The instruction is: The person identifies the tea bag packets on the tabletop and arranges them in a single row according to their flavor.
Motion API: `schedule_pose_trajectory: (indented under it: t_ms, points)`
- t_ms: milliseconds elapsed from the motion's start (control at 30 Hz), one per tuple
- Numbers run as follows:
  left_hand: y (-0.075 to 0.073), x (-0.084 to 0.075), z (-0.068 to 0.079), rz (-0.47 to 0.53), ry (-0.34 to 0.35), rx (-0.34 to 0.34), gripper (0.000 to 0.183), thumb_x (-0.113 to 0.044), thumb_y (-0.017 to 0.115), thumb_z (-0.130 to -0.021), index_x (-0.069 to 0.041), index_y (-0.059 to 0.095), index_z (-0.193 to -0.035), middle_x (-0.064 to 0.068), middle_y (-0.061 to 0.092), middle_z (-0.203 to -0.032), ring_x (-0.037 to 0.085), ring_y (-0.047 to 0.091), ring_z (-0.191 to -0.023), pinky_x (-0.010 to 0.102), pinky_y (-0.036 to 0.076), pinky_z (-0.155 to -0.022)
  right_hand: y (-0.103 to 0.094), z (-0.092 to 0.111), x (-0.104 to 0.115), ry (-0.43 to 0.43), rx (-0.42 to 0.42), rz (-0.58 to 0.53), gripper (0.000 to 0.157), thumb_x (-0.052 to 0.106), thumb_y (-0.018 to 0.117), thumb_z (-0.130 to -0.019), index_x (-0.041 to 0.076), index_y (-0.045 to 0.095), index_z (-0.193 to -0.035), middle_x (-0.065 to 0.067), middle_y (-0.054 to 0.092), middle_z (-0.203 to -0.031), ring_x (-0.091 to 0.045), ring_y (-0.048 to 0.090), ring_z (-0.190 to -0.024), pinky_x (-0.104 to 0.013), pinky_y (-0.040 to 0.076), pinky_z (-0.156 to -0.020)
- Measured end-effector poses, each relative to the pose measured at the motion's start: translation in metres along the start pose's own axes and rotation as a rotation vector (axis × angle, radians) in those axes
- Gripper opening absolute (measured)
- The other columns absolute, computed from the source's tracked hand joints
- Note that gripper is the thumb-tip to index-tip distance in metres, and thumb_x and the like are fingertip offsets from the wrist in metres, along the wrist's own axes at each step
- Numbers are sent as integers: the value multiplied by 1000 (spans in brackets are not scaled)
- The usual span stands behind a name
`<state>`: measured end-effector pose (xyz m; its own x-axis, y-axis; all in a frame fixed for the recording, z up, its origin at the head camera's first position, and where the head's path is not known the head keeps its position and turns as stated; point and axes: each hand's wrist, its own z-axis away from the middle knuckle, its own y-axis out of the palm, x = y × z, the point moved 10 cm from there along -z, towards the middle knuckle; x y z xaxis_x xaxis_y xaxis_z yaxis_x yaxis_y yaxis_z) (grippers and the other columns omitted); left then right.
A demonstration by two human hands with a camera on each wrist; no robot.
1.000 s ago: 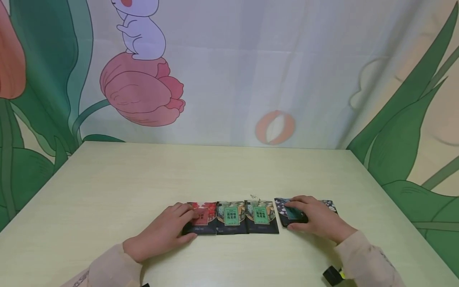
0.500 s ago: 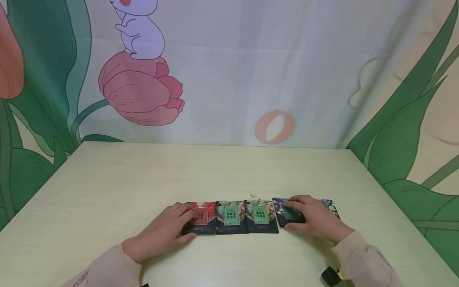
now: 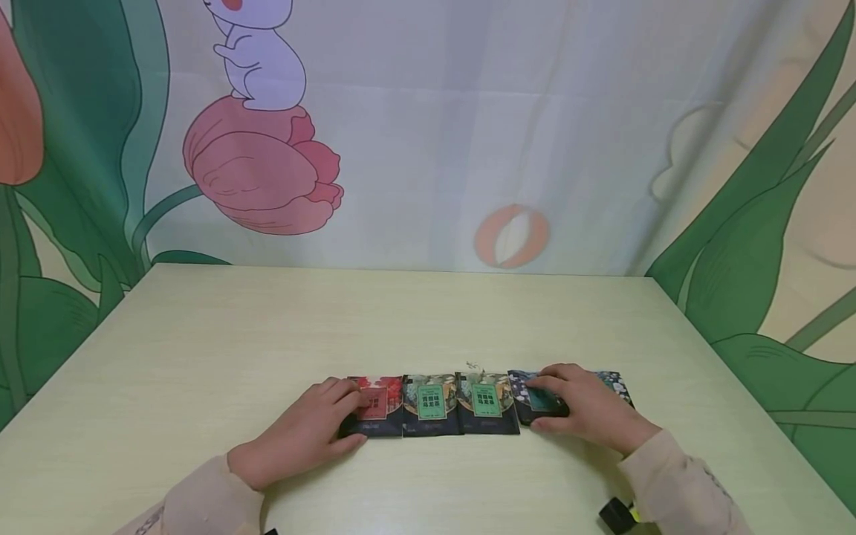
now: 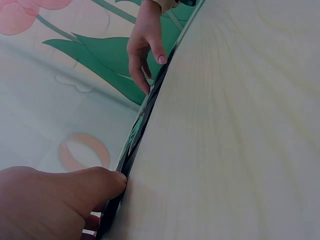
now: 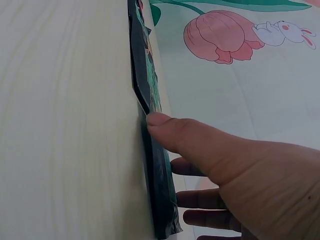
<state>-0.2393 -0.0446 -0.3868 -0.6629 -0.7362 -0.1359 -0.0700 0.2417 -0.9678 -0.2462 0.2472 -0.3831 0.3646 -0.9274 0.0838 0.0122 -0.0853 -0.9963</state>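
A row of flat tea sachets lies across the table. At its left end my left hand (image 3: 304, 427) holds a red-and-black tea sachet (image 3: 384, 405), fingers over its left part, thumb at the near edge. Two sachets with green labels, a left one (image 3: 431, 425) and a right one (image 3: 488, 425), lie beside it. My right hand (image 3: 588, 409) grips a dark blue floral tea sachet (image 3: 521, 386) at the right end. In the right wrist view its thumb (image 5: 172, 131) presses the near edge, fingers behind. Blue floral packaging (image 3: 614, 382) also shows beyond that hand, the middle hidden.
The pale wooden table (image 3: 401, 319) reaches back to a curtain (image 3: 414, 148) printed with a rabbit and flowers. A small black device (image 3: 617, 515) sits by the right sleeve (image 3: 675, 483). The left sleeve (image 3: 214, 498) lies at the front left.
My right hand has slid slightly left with the blue tea sachet, narrowing the gap to the green-labelled one. Over the last half second it barely moves. My left hand stays in place.
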Motion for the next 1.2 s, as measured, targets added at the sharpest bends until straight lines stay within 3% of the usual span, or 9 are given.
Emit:
schedule_pose_trajectory:
  t_ms: [667, 1200]
  points:
    - [1, 0, 0, -8, 4, -4, 45, -42, 65, -77, -15, 57, -112, 0, 54, -110, 15, 47, -101, 36, 42, -91, -3, 2, 3, -14, 6, -47, 63, 56, 64, -71, 20, 55, -122, -8, 52, -123, -30, 50, -112, -49, 42, -91]
    - [2, 1, -1, 6, 6, -7, 46, -43, 65, -77, -14, 57, -112, 0, 55, -110, 15, 48, -101, 36, 42, -91, -22, 18, -21, 47, -64, -64, 58, 45, 68, -74, 18, 54, -123, -12, 51, -125, -33, 48, -115, -50, 41, -93]
